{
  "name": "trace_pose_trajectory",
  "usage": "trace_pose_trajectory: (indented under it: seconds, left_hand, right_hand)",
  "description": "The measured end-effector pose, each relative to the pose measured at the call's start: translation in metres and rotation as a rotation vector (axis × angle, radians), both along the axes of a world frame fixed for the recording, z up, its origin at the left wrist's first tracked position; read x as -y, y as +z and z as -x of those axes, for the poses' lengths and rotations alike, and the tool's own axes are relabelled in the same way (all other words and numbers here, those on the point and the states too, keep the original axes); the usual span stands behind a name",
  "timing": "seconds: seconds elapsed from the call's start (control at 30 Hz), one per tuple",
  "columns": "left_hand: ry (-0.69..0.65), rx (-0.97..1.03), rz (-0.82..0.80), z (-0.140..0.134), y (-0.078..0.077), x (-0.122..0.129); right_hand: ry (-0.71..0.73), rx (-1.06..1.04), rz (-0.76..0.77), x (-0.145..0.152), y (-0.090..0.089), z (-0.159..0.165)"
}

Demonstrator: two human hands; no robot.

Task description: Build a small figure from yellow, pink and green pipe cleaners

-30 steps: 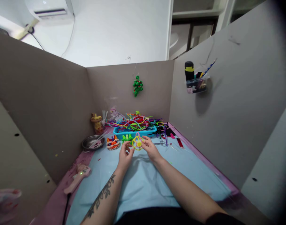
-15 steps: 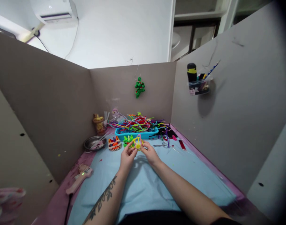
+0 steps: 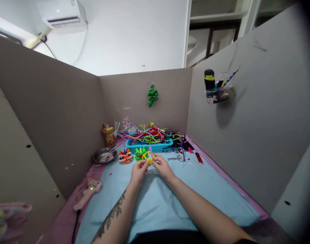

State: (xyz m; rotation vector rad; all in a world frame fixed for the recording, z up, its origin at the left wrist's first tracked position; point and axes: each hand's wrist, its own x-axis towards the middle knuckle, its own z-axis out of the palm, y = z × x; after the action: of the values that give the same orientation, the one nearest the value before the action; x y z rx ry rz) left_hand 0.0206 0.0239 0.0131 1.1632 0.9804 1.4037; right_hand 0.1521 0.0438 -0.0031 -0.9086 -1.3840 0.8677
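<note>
Left hand: pinches yellow frame
Right hand: holds it too
Blue tray: frame's twelve o'clock
Scissors: frame's three o'clock

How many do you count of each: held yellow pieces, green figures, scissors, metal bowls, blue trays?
Yellow piece: 1
Green figures: 2 (hanging figure, table figure)
Scissors: 1
Metal bowl: 1
Blue tray: 1
Total: 6

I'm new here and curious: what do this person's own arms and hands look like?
No gloves cover the left hand or right hand. A dark, leafy tattoo runs along the left forearm; no marking shows on the right forearm. A black fabric sleeve shows at lower right.
</note>
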Motion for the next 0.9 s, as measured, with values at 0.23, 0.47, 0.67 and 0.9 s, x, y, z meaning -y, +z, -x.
trace_pose_trajectory:
  seconds: [0.23,0.47,0.67,0.9]
  left_hand:
    - [0.035,-0.010,-0.069,0.002,0.000,-0.001]
    - [-0.004,-0.160,-0.145,0.004,0.004,0.001]
    - [0.336,-0.515,-0.443,0.013,0.005,0.005]
    - [0.261,-0.532,-0.439,0.012,0.003,0.003]
  right_hand:
    - [-0.159,0.108,-0.020,0.009,0.009,-0.002]
    - [-0.124,0.162,-0.067,0.007,0.012,-0.008]
    - [-0.105,0.128,-0.082,0.005,0.011,-0.010]
    - [-0.079,0.170,-0.076,0.009,0.014,-0.009]
